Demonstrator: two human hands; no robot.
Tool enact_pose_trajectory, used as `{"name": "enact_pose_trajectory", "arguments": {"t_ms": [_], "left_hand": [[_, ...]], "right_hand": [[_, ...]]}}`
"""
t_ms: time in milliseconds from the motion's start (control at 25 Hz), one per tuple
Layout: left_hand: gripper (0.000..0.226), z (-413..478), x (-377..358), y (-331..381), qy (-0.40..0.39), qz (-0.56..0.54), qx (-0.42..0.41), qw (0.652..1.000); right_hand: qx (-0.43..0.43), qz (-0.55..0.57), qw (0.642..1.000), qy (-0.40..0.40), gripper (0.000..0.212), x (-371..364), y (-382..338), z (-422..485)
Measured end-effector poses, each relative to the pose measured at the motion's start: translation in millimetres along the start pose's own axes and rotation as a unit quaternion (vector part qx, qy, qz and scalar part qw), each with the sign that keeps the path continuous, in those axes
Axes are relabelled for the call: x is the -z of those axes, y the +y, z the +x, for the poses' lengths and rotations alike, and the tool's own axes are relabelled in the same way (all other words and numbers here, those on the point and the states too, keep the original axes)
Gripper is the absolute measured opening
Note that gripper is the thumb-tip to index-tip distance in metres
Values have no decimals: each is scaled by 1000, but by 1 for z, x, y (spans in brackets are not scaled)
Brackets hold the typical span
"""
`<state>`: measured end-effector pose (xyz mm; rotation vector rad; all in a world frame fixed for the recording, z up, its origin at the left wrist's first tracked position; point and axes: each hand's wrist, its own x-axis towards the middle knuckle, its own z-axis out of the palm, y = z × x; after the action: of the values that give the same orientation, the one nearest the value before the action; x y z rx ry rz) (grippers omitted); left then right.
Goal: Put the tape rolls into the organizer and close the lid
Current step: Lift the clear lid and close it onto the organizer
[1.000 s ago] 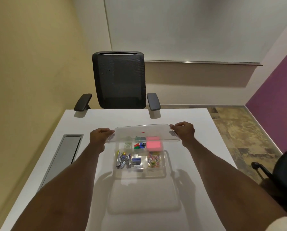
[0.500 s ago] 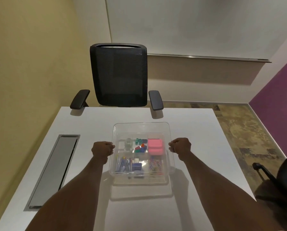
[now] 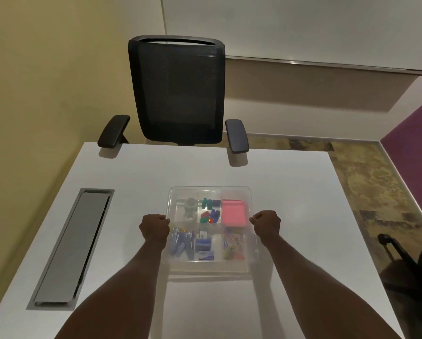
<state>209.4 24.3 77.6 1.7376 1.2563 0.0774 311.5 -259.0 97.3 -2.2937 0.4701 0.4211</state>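
A clear plastic organizer (image 3: 208,267) stands on the white table, with its clear lid (image 3: 208,192) lying flat over it. Through the lid I see two clear tape rolls (image 3: 191,209) in the back left compartment, coloured clips, a pink pad, pens and paper clips. My left hand (image 3: 155,226) grips the lid's left edge with fingers closed. At the right edge of the lid, my right hand (image 3: 265,222) pinches it the same way.
A grey cable hatch (image 3: 74,245) is set into the table (image 3: 290,192) at the left. A black office chair (image 3: 177,94) stands at the far edge. Another dark chair (image 3: 415,263) sits at the right, beside the table.
The lid, held tilted above the organizer's back edge a second ago, has come down flat onto the organizer. Both hands moved toward me with it and stay on its side edges.
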Motion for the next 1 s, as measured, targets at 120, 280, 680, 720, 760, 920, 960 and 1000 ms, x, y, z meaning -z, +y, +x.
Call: {"name": "enact_pose_trajectory", "arguments": {"t_ms": [120, 280, 680, 720, 760, 920, 960, 1000], "left_hand": [[7, 6, -7, -3, 1, 21, 1, 1000], [42, 12, -15, -4, 1, 83, -12, 996], [19, 13, -16, -4, 3, 87, 5, 996], [21, 13, -16, -4, -1, 91, 3, 996], [22, 14, -18, -5, -1, 92, 1, 996], [15, 11, -21, -3, 5, 92, 6, 996], [11, 8, -22, -1, 8, 99, 2, 995], [13, 7, -23, -1, 14, 108, -2, 994]], "right_hand": [[-7, -9, 1000, 3, 12, -7, 4, 8], [-18, -22, 1000, -2, 14, -12, 7, 15], [-12, -36, 999, -17, 18, -20, 12, 16], [-13, -38, 999, -17, 18, -20, 12, 17], [-15, -42, 999, -17, 19, -21, 11, 17], [-37, -66, 997, -24, 18, -23, 9, 18], [-45, -74, 996, -32, 19, -24, 9, 18], [-52, -80, 995, -40, 19, -24, 8, 19]]}}
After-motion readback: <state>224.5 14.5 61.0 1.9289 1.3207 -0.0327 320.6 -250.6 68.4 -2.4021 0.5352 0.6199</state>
